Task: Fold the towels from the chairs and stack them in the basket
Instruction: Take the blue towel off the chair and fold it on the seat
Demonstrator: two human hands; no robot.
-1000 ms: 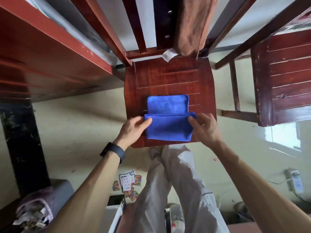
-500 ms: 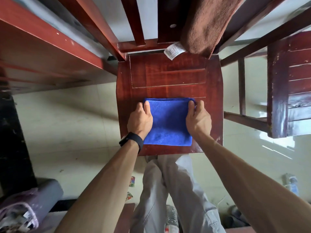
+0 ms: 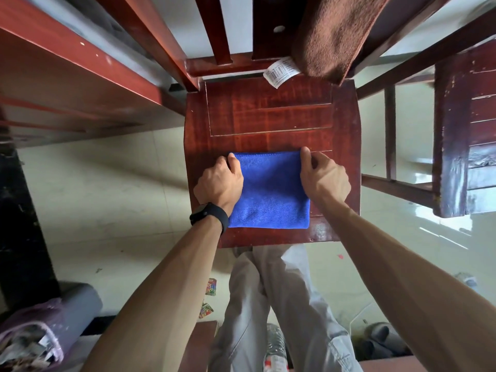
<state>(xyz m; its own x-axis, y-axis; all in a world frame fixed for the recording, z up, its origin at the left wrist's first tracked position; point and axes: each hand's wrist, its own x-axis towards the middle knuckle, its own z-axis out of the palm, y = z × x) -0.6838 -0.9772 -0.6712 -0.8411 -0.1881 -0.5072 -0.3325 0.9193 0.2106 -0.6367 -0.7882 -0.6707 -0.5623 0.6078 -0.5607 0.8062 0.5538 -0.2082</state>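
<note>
Two hands at work on one blue towel (image 3: pixel 271 189), folded to a small thick rectangle and lying flat on the near half of the chair seat (image 3: pixel 268 114), near edge just short of the seat's front lip. Left hand (image 3: pixel 218 183) at the towel's left side, fingers (image 3: pixel 236 167) curled in against the edge with the thumb over the far left corner; right hand (image 3: pixel 324 179) mirrored at the right side, thumb on the far right corner, fingers bent and closed on the edge. Judged soft, light and limp: plush microfibre by the look, no stiffness, likely to sag and fall open if lifted by one corner. Grippy pile, so little risk of sliding on the varnished wood. Best taken by both side edges at once, layers pinched together to keep the fold shut. Draped over the chair back (image 3: pixel 214 28) beyond the seat's far edge, a brown towel (image 3: pixel 335 36) with a white tag (image 3: pixel 280 72), not yet folded. No basket clearly to be made out.
</note>
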